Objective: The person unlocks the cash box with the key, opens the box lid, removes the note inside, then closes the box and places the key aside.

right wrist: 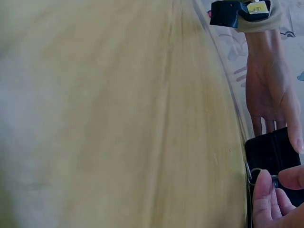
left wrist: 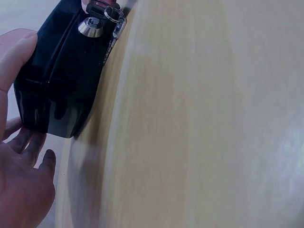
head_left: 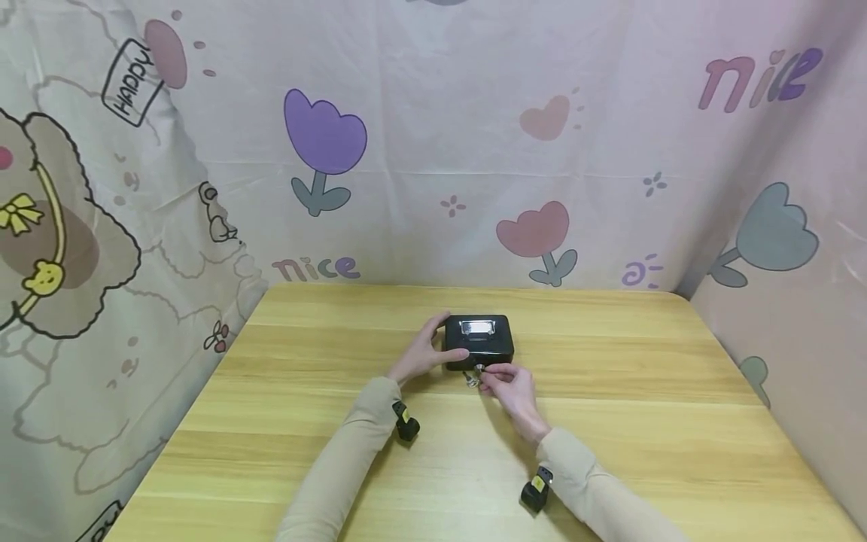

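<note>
A small black cash box (head_left: 493,348) with a silver handle (head_left: 478,327) on its lid stands on the table, its front towards me. My left hand (head_left: 421,355) holds it from the left side, thumb over the front of the lid and fingers along the end wall. In the left wrist view, a silver lock (left wrist: 91,28) sticks out of the box's front, with a key (left wrist: 100,8) at it. From the key hangs a ring with a second key (left wrist: 114,40). My right hand (head_left: 516,393) pinches the key between thumb and fingertips.
The wooden table (head_left: 609,421) runs back to a printed cloth (head_left: 433,226) hung behind it, and the cloth continues along both sides. Each sleeved forearm carries a small black wrist camera, one on the left (head_left: 406,423) and one on the right (head_left: 536,491).
</note>
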{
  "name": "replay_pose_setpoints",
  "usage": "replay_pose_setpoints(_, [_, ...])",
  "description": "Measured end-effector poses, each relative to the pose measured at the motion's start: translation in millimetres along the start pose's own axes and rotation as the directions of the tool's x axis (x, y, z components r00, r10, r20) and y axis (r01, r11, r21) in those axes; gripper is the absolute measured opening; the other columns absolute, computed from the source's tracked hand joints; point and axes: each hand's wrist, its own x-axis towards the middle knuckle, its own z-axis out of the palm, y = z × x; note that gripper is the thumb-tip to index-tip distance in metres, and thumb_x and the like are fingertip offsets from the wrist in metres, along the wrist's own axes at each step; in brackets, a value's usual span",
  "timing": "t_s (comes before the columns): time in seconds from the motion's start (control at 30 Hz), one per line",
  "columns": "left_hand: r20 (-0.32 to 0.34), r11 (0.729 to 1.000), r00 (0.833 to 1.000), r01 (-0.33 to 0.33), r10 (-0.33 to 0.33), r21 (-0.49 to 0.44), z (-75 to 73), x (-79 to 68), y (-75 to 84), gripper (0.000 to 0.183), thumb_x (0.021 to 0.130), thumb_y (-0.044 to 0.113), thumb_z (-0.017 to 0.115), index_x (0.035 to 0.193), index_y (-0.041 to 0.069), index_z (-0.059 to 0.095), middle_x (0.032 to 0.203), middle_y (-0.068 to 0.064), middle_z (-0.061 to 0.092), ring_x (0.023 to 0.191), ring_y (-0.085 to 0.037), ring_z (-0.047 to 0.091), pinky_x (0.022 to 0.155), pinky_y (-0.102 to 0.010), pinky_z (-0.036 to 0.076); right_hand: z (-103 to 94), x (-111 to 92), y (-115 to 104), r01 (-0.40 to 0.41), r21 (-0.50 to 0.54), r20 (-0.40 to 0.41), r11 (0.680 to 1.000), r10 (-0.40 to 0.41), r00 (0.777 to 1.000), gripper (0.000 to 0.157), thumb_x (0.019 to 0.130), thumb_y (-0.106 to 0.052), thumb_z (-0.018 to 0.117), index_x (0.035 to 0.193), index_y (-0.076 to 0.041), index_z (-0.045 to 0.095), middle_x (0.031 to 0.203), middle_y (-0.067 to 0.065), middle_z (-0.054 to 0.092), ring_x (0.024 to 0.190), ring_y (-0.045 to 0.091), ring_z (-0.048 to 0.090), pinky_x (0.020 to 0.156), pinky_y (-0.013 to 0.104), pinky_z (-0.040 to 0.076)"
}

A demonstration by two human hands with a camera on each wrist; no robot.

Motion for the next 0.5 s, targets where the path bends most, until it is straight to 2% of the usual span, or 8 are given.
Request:
replay_pose_setpoints(0.27, [0.016,1.000,1.000,0.016,-0.017,0.009,-0.9,-0.1,-0.2,0.104,0.081,0.036,0.084,0.162,0.016,0.021,0.168,-0.012,0.023,0.153,-0.042,0.027,0.122,-0.066,0.024,-1.1,2.7,1.1,-0.050,0.048,0.023,0.998,0.049,0.999,0.022,0.091,0.012,0.058,0.112,0.016,0.063,0.091,0.022,0.073,0.067,0.013,0.068,0.067,0.024,0.062])
replay_pose_setpoints(0.5, [0.028,1.000,1.000,0.008,-0.009,0.016,-1.9,-0.5,0.9,0.105,0.082,0.036,0.083,0.162,0.014,0.019,0.169,-0.011,0.021,0.153,-0.042,0.026,0.122,-0.065,0.024,-2.3,2.4,1.3,-0.046,0.053,0.038,0.998,0.045,0.998,0.023,0.091,0.012,0.056,0.112,0.017,0.062,0.087,0.020,0.073,0.067,0.013,0.068,0.066,0.024,0.062])
